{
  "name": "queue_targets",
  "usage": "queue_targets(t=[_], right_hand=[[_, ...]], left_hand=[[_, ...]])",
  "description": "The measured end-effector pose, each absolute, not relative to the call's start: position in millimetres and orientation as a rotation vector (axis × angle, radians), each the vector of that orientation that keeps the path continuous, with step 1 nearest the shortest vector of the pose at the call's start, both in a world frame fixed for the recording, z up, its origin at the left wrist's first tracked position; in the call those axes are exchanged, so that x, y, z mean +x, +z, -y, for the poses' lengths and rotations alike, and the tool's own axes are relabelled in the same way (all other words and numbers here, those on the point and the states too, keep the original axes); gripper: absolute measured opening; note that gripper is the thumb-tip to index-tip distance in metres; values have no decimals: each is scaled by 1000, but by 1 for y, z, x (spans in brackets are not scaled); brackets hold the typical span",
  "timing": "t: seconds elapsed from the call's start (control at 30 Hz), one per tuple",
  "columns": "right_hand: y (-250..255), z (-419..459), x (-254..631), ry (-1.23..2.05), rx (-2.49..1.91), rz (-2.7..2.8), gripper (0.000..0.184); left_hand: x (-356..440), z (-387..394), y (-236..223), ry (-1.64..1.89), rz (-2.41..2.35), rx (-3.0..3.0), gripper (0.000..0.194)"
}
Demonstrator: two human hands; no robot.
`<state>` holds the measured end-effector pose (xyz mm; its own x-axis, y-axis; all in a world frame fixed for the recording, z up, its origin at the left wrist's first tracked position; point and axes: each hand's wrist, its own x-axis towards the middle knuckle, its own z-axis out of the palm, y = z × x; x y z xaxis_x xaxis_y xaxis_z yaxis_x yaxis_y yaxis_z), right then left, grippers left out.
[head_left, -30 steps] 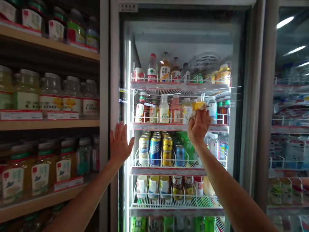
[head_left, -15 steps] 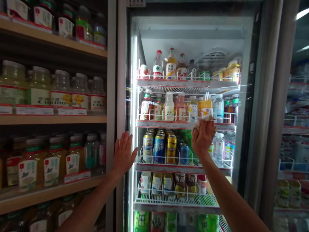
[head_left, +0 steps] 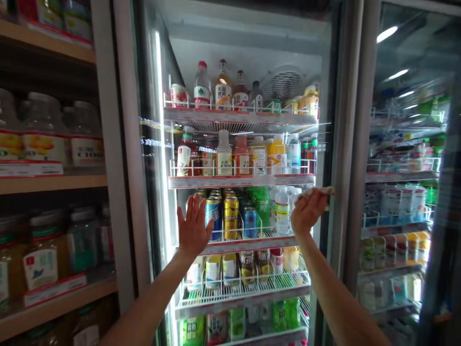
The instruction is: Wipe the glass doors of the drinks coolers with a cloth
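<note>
My left hand point(head_left: 194, 228) is raised with fingers spread and the palm toward the glass door point(head_left: 230, 43) of a lit drinks fridge. Whether it touches the glass I cannot tell. Behind it on the middle shelf stand blue cans and a gold can point(head_left: 231, 218). Bunched under the fingers of my right hand point(head_left: 307, 214) is a pale, crumpled cloth point(head_left: 326, 191), at the right side of the door glass beside the metal frame point(head_left: 347, 144). Part of the cloth is hidden by the hand.
Shelves of bottled drinks, with a wooden shelf edge point(head_left: 54, 182), stand at the left. Inside the fridge are wire-fronted shelves point(head_left: 245, 246) of bottles and cans. A second glass-fronted fridge point(head_left: 399, 178) is on the right, with ceiling lights reflected in it.
The view has turned to the right. My left hand has gone from the door's left frame to in front of the glass. My right hand has carried the cloth rightward to the door's right side.
</note>
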<state>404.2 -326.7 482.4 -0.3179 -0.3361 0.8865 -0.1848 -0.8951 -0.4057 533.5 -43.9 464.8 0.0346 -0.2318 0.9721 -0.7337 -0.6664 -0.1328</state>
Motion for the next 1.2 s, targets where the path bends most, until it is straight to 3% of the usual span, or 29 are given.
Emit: queue_targets(t=[0.23,0.47,0.7,0.77,0.87,0.93,1.1,1.2], right_hand=[[448,225,437,-2121,-2649,187,49],[468,293,417,-2370,-1874,-553,54],[433,165,463,-1999,-2783,589,55],[454,169,463,-2037,-2773,601,51],[494,189,464,-2212,-2451,107,51],[495,189,468,-2204,-2420,37,51],[426,150,476,-1864,-2929,1092,46],[448,135,483,-1861,-2921,1008,48]], left_hand=[[532,43,466,1679,994,1911,64],[531,23,444,1644,881,1991,70],[532,8,437,1613,869,2019,65],[536,-10,435,1598,798,2044,65],[543,-38,428,1588,696,2094,65],[546,-51,419,1587,693,2140,64],[545,-67,392,1574,774,2267,61],[544,-76,387,1553,755,2305,61]])
